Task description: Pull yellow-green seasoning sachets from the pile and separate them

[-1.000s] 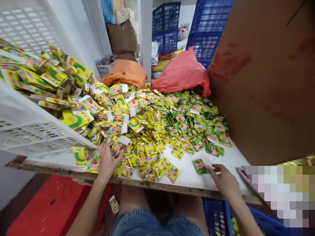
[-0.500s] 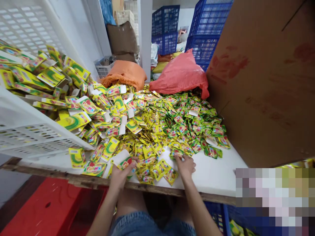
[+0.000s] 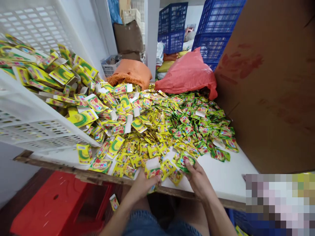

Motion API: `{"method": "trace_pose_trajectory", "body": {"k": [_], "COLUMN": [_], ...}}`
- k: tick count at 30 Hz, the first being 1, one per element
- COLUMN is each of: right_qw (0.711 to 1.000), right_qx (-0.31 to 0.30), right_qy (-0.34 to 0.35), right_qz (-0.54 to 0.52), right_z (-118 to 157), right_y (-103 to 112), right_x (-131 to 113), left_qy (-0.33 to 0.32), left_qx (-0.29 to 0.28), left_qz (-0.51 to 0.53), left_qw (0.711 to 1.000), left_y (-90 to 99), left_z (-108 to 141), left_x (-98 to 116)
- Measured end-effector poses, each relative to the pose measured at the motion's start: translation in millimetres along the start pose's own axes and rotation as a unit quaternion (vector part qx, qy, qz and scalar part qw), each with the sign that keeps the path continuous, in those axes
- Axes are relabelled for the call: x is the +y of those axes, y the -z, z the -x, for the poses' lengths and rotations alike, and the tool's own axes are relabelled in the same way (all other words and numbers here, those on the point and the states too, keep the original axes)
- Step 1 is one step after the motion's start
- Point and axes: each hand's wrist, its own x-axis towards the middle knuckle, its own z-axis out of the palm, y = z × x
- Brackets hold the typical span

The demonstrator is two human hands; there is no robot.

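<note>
My left hand (image 3: 145,183) is closed around a small candy box (image 3: 153,165), yellow and green, its white flap standing up at the top. Close by on the right, my right hand (image 3: 198,177) pinches a green candy packet (image 3: 185,162) by its edge. Yellow candy packets (image 3: 167,167) lie on the white table between the two hands. Beyond them spreads a large heap of yellow packets (image 3: 152,131), which turns to green packets (image 3: 192,121) on the right. Several flat-sided candy boxes (image 3: 100,165) lie to the left of my left hand.
A tilted white crate (image 3: 49,121) spills candy boxes from the left. A large cardboard box (image 3: 261,91) stands at the right. Orange (image 3: 133,72) and red sacks (image 3: 189,73) lie behind the heap. Below the wooden table edge (image 3: 98,178) are a red stool (image 3: 49,203) and a fallen box (image 3: 114,202).
My left hand has moved right with the candy box, nearer the table's front edge. My right hand now holds a green packet drawn from the heap's edge. The view has shifted slightly left.
</note>
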Motion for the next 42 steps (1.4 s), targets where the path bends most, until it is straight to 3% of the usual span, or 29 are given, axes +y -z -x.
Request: {"method": "trace_pose_trajectory", "body": {"k": [2,5,8,11,15,22,26,33,36,38,40,42], "right_qw": [0.998,0.985,0.938,0.885,0.834,0.818,0.8,0.749,0.763,0.803,0.857,0.88], "right_qx": [-0.052,-0.101,-0.196,-0.26,-0.281,-0.259,-0.293,-0.354,-0.36,-0.34,-0.281,-0.22], "right_qy": [0.029,0.123,0.212,0.242,0.259,0.285,0.293,0.312,0.318,0.311,0.299,0.309], "right_qz": [-0.023,0.066,0.193,0.3,0.398,0.427,0.433,0.465,0.433,0.377,0.313,0.284], "right_z": [9.4,16.7,20.1,23.5,26.4,27.0,27.1,26.5,28.2,29.0,30.4,33.3], "right_y": [-13.6,-30.6,-34.4,-31.2,-30.4,-36.1,-36.3,-28.8,-28.5,-28.2,-27.6,-27.2], "right_x": [-18.0,-39.6,-54.1,-65.0,-75.0,-72.3,-76.0,-94.5,-90.7,-85.7,-79.0,-71.0], "left_qy": [0.027,0.041,0.044,0.067,0.071,0.068,0.066,0.075,0.1,0.095,0.075,0.044], "left_qx": [-0.031,-0.079,-0.119,-0.141,-0.14,-0.16,-0.156,-0.203,-0.203,-0.193,-0.194,-0.19], "left_qz": [0.0,0.002,0.015,0.031,0.02,0.006,0.004,0.002,0.008,0.028,0.039,0.023], "left_qw": [0.999,0.996,0.992,0.987,0.987,0.985,0.986,0.976,0.974,0.976,0.977,0.981], "left_y": [-10.5,-19.5,-19.0,-16.0,-16.5,-15.6,-12.4,-9.8,-10.9,-11.0,-9.8,-7.9], "left_z": [-0.2,1.8,5.5,8.5,9.3,8.3,10.3,12.0,12.4,12.0,10.2,6.9], "left_x": [-0.4,3.3,6.7,3.3,-3.4,3.9,9.9,16.5,12.3,10.5,9.7,8.7]}}
